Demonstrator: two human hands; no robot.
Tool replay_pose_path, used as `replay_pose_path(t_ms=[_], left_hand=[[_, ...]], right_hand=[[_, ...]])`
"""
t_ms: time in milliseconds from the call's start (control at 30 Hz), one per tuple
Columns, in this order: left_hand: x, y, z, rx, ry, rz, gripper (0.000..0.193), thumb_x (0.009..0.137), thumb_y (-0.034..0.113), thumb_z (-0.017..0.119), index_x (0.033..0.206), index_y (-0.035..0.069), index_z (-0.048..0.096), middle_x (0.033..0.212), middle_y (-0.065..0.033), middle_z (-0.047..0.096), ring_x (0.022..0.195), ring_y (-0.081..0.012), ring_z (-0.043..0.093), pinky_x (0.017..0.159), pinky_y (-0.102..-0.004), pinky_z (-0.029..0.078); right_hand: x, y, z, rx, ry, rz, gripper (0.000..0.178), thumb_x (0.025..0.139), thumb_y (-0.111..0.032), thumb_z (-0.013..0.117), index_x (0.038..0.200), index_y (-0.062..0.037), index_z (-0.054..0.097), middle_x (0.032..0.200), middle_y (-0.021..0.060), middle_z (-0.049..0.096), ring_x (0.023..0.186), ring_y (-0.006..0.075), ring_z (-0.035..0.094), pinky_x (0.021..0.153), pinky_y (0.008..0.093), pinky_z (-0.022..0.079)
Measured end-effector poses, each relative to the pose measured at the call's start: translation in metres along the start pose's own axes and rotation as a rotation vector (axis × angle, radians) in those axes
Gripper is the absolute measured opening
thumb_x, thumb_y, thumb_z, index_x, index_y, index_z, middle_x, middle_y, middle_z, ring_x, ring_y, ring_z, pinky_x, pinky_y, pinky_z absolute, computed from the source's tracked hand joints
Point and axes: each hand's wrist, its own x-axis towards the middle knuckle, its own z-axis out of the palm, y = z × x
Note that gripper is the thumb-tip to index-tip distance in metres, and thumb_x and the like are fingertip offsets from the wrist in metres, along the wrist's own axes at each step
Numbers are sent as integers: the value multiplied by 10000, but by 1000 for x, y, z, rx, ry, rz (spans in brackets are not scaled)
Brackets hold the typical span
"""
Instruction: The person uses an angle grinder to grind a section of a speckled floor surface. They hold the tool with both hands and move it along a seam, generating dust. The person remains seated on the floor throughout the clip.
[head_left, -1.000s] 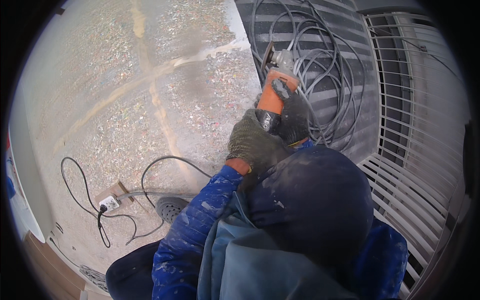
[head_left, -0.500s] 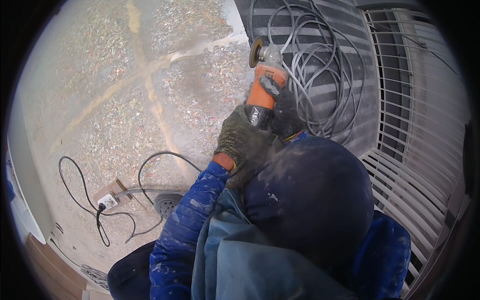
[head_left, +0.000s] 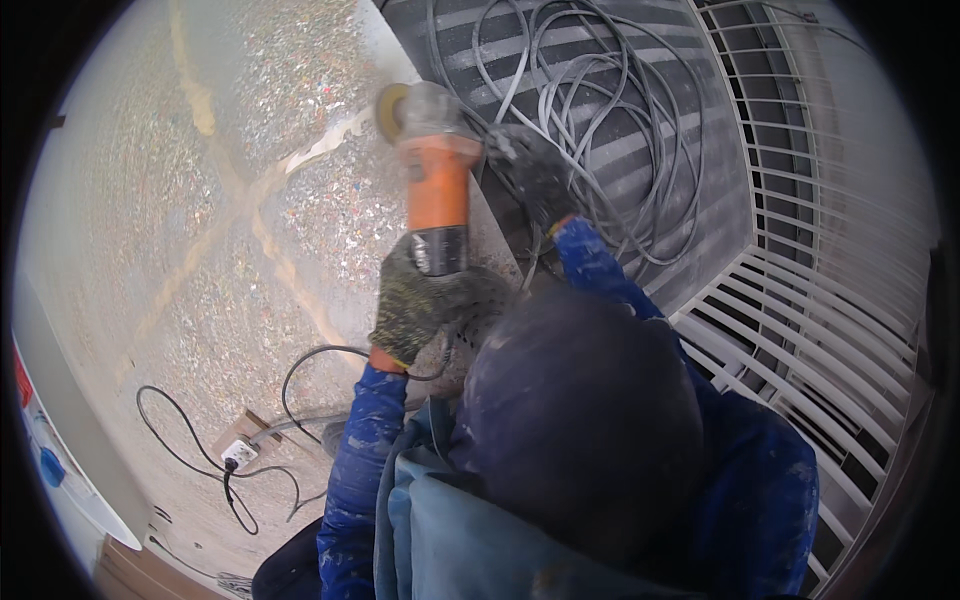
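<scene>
An orange angle grinder with a grey metal head and a yellowish disc points away from me. My left hand, in a mottled green work glove, is closed around its dark rear body. Just right of the grinder's head is my right hand in a dark, dusty glove. It looks apart from the tool, and motion smears its fingers. Below the disc lies a speckled board with a pale band of filler across it. Both blue sleeves are spotted with dust.
Coiled grey cable lies on a grey striped surface at the right. White railings curve beyond it. A white socket block with a black plug and looping cord sits at lower left. A dark rounded shape hides part of my right arm.
The grinder has shifted left with my left hand, from the board's edge to over the speckled surface. My right hand has come off its orange body, to the right. The whole view has shifted.
</scene>
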Motion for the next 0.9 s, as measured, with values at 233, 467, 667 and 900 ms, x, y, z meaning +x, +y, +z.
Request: replay_pose_path(t_ms=[233,467,667,900], left_hand=[[-6,-16,-75,-244,20,-139,282,930,179,642,1135,-13,617,979,-116,694,760,-211,684,644,-318,564],[-18,-26,-92,-555,193,-238,396,760,94,752,1107,-26,606,957,-116,681,789,-221,688,749,-371,604],[-27,-10,-78,-205,123,-400,504,741,154,756,1150,-53,548,975,-160,682,856,-281,697,753,-395,582],[-11,2,-21,-25,82,-384,524,736,169,762,1153,-57,539,979,-169,680,863,-292,696,757,-399,579]], right_hand=[[126,40,81,-364,-10,-643,284,916,-166,572,1161,-79,686,1173,95,684,1040,275,660,925,386,523],[131,40,89,-407,58,-525,337,884,-118,557,1201,-110,670,1181,92,672,1066,257,646,894,378,521],[105,16,89,34,58,-172,286,897,-165,650,1170,-82,663,1144,123,675,1029,262,647,892,355,519],[-12,-68,90,300,35,-115,559,872,-319,744,1283,2,539,1180,194,617,1109,276,611,945,393,516]])
